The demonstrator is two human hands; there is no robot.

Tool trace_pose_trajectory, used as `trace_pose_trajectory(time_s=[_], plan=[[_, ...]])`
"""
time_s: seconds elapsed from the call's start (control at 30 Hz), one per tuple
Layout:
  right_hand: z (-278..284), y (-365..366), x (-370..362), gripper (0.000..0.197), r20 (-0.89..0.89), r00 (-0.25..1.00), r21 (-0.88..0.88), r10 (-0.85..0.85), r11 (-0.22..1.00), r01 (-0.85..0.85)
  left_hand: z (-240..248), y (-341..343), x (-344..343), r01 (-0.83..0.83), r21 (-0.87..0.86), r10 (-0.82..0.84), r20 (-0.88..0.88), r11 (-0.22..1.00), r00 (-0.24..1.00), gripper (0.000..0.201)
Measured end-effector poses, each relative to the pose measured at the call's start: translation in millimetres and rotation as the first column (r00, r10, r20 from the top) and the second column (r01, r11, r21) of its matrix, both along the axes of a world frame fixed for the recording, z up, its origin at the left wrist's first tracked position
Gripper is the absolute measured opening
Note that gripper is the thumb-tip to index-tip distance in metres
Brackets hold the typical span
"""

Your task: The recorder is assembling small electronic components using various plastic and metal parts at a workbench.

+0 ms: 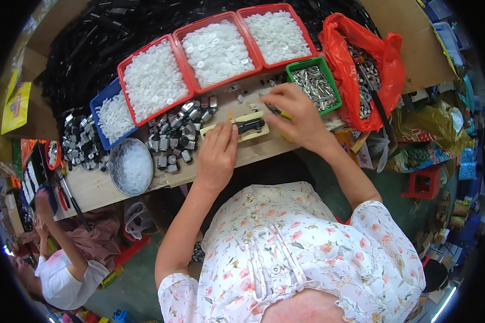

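Note:
My left hand rests on the left end of a narrow cream-coloured block, fingers together. They press on a black plastic part lying along the block, covering its left end. My right hand is raised just right of the block, its thumb and forefinger curved and apart. I make out nothing between them. Under that hand lies a tool with a yellow-and-black handle, partly hidden. A small orange piece stands at the block's far edge.
Three red trays hold white plastic parts, beside a blue tray and a green tray of metal pins. Metal-and-black pieces lie heaped by a round bowl. A red bag stands right; another person sits left.

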State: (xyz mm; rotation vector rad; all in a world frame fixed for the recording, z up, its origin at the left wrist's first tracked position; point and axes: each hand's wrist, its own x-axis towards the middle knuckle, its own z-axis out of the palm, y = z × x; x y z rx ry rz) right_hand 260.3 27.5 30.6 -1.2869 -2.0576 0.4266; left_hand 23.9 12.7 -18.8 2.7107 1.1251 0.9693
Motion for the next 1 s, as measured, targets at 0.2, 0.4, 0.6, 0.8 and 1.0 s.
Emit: trace_pose_trajectory(time_s=[0.2,0.4,0.6,0.8,1.0], plan=[[11.2,-0.6,123.9,0.02,0.139,0.777,0.291,-0.614,0.775,0.561,5.6,1.0,-4.0,0.023,0.021,-0.022,-0.059,1.0,0.998,0.033],[-37.5,-12.5,228.2,0.022,0.431,0.524,0.33,-0.735,0.669,0.666,2.8,1.2,-7.0,0.032,0.038,-0.029,-0.078,0.999,0.997,0.034],[-39.1,-8.7,264.2,0.021,0.455,0.611,0.278,-0.648,0.755,0.594,3.7,4.0,-2.7,0.062,0.068,-0.058,-0.069,0.996,0.996,0.031],[40.9,-28.6,160.2,0.02,0.246,0.74,0.164,-0.625,0.78,0.604,0.2,1.9,-3.6,0.046,0.08,-0.041,-0.056,0.996,0.998,0.031],[37.8,-58.9,17.8,0.023,0.091,0.969,-0.035,-0.231,0.971,0.235,3.9,6.5,-1.8,0.051,0.134,-0.045,-0.045,0.99,0.998,0.023]])
